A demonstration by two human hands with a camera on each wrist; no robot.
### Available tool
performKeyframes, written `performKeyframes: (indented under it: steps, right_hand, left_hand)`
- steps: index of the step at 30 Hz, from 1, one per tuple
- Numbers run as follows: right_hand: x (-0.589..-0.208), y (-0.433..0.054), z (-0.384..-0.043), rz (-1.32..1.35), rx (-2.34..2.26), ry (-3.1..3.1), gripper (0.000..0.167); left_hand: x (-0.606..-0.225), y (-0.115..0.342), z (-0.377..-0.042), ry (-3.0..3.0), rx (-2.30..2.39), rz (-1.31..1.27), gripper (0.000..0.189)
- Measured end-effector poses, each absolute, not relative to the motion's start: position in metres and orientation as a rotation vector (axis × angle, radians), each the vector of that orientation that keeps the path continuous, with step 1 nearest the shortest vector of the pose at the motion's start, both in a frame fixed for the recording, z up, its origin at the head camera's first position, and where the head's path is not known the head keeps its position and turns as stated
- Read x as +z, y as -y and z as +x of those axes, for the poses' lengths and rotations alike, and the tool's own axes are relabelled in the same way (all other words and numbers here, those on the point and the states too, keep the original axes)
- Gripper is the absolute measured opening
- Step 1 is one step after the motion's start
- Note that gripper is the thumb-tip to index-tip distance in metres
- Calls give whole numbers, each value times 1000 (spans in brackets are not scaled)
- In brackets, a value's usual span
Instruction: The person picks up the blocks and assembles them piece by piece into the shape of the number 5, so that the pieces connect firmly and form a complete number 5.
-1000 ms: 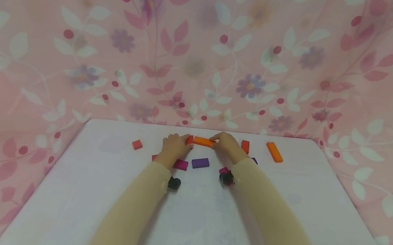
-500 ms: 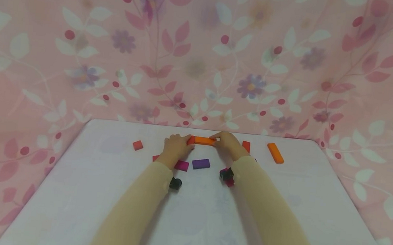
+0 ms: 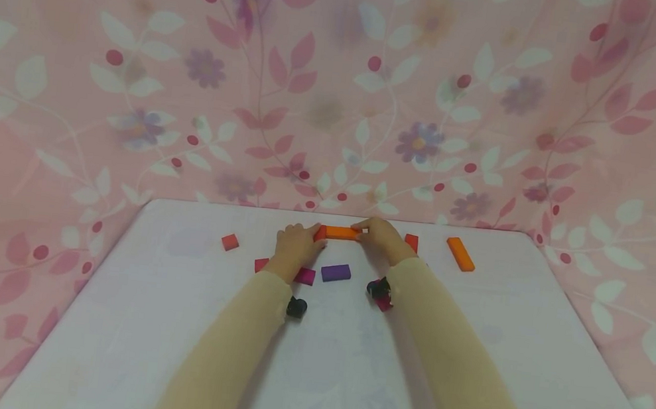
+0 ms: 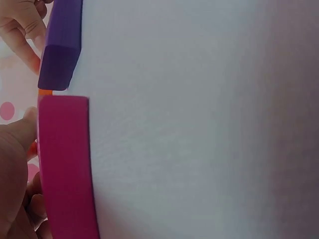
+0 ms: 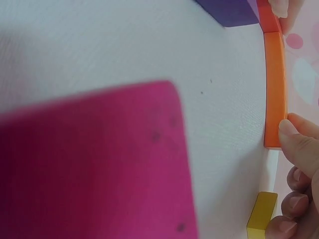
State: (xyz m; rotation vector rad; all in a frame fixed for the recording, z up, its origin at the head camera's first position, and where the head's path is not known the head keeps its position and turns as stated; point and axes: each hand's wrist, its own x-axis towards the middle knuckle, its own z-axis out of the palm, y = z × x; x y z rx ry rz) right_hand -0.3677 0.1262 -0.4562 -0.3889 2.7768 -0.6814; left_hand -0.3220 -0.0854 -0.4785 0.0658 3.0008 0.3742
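Small red block (image 3: 230,242) at nine o'clock of left hand (image 3: 294,249). Magenta block (image 3: 306,277) at the hand's five, left end hidden. Its fingers pinch second red block (image 3: 321,233), mostly covered. Orange block (image 3: 341,233) butts that at three, twelve from purple block (image 3: 335,272); right hand (image 3: 383,241), fingers pinching orange's right end, part-hides yellow block (image 5: 262,211).
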Motion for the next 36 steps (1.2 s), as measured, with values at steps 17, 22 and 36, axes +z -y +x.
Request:
performKeyframes:
  steps: [17,22,36]
  right_hand:
    - [-455,-126,-369,-296,-674,-2746,38]
    - [-453,-126,-366,-293,-724,-2743,37]
    - [-459,-127,-367,-341,-720,-2766,37]
  left_hand:
    - [-470,91,-319,-2969,384,120,63]
    - [-468,91,-319,-2964,370,133,64]
    - [-467,91,-317,-2949,388,132,64]
